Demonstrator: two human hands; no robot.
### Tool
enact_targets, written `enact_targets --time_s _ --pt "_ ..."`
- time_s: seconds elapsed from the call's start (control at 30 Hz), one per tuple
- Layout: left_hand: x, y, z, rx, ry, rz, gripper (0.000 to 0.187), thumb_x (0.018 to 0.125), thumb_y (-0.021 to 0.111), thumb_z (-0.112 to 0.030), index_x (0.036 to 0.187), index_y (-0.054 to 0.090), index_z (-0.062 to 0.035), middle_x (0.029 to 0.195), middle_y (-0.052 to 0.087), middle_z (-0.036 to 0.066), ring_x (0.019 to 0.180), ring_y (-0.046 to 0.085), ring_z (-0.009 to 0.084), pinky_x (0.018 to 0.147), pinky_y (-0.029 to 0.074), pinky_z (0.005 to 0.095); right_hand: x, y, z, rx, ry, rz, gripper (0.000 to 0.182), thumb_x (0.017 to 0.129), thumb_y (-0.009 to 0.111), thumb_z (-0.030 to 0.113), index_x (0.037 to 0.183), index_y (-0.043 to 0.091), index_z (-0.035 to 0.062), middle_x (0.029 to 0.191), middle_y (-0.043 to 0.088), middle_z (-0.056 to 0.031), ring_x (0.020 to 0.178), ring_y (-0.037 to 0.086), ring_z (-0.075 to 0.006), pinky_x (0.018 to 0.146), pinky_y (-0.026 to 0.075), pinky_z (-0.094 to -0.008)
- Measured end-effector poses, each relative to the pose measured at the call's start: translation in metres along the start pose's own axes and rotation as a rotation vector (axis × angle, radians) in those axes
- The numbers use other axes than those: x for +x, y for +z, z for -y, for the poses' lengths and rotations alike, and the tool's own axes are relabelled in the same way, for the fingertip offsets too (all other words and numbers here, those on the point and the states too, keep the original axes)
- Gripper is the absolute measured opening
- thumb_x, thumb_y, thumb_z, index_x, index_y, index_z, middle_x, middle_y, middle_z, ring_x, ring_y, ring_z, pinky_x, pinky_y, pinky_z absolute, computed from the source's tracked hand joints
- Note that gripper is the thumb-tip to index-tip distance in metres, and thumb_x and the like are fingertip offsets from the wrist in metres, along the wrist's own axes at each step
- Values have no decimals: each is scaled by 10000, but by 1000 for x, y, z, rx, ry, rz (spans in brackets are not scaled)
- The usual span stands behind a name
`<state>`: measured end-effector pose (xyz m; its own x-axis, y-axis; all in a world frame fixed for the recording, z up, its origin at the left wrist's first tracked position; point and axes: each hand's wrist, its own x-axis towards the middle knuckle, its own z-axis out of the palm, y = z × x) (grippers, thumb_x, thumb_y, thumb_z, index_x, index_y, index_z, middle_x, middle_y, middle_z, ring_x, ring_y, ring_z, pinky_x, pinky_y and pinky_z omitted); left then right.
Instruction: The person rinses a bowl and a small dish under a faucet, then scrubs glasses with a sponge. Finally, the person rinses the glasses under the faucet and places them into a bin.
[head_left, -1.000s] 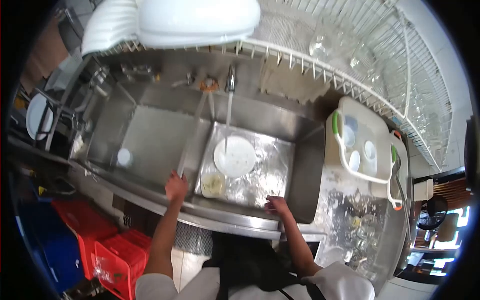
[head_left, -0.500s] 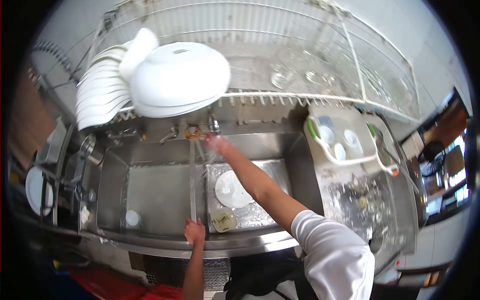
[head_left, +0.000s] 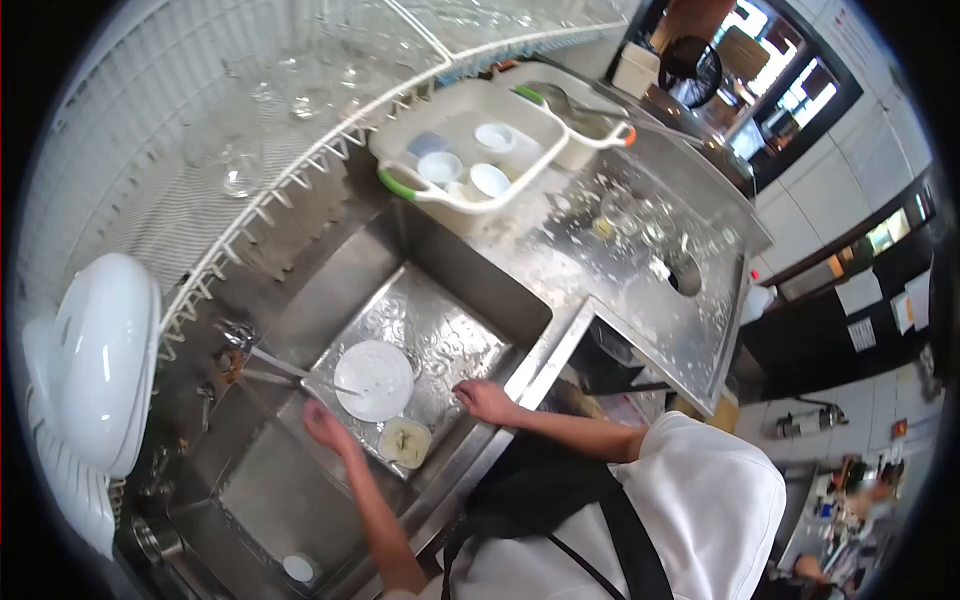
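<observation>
White plate (head_left: 374, 378): right hand (head_left: 487, 402) is near it, fingers loosely curled and slightly apart; left hand (head_left: 326, 424) is near the sink divider, finger spacing not discernible. Round and wet, the plate lies under running water (head_left: 290, 370) in the basin (head_left: 440, 318), beside a squarish container (head_left: 405, 442).

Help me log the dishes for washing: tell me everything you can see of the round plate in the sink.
The round plate is white and glossy, probably ceramic, with no chip visible from here. It lies face up on the wet metal floor of the sink, and a thin stream of water lands on it. A few faint marks show on its surface. A squarish bowl sits close beside it. Neither hand touches it.
</observation>
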<state>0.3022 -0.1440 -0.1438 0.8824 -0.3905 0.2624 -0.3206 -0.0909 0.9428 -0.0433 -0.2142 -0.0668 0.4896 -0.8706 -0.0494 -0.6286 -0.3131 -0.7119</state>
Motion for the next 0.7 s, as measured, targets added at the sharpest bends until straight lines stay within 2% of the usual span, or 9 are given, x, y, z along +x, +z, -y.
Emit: enact_targets --time_s 0.03,0.07,0.1,0.2,0.27,0.33,0.47,0.57,0.7 --pt "42 21 -5 -465 -489 127 273 893 582 -157 1118 527 -13 1040 551 79 962 543 199 854 448 350 -2 -10 -9 -99 -114 -53 149 812 562 133 880 658 42 868 653 -160 846 618 -347 771 496 -449" --pt "81 52 -35 -572 -631 25 341 892 595 -152 1191 475 -41 1008 533 55 902 534 176 820 451 318 -5 -25 -23 -197 -236 -102 135 821 566 132 878 657 50 847 649 -153 819 610 -342 749 491 -444" --pt "127 72 3 -910 -621 45 329 897 589 -145 1194 467 -74 979 516 18 874 528 158 777 449 315 -8 -47 -43 -243 -237 -151 126 822 575 135 873 660 58 838 645 -141 814 598 -331 737 482 -442" --pt "219 94 29 -994 -655 175 267 936 533 -200 1177 470 -103 916 510 -8 847 524 146 721 449 309 -20 -116 -72 -335 -54 -447 104 771 577 133 808 638 57 783 608 -136 791 569 -327 704 444 -461" --pt "241 81 45 -1012 -316 473 244 945 507 -260 1129 503 -99 894 520 -9 757 524 135 623 448 260 -9 -129 -88 -373 -60 -427 91 773 586 133 790 627 54 784 610 -125 772 565 -318 703 438 -462" --pt "266 49 59 -854 -303 400 240 935 518 -267 1103 517 -97 876 527 -1 734 525 146 610 453 265 -6 -133 -75 -361 57 -438 92 787 595 145 782 621 57 783 607 -109 776 563 -299 718 436 -438" --pt "299 -10 58 -457 -636 214 234 914 540 -281 1052 546 -93 840 541 16 687 528 169 584 465 274 -4 -135 -82 -351 68 -411 101 817 591 166 789 620 73 775 592 -89 800 558 -276 740 428 -398" --pt "315 0 46 -249 -766 229 233 898 556 -292 1013 567 -90 813 551 29 651 531 186 565 474 281 -1 -141 -80 -369 36 -402 83 820 594 165 805 613 86 782 588 -80 801 557 -277 731 427 -409" --pt "323 27 24 -69 -764 320 237 877 578 -306 961 596 -86 777 565 46 604 534 209 539 485 290 -4 -141 -86 -352 38 -389 89 819 591 175 825 618 91 816 598 -77 813 561 -279 742 433 -420"
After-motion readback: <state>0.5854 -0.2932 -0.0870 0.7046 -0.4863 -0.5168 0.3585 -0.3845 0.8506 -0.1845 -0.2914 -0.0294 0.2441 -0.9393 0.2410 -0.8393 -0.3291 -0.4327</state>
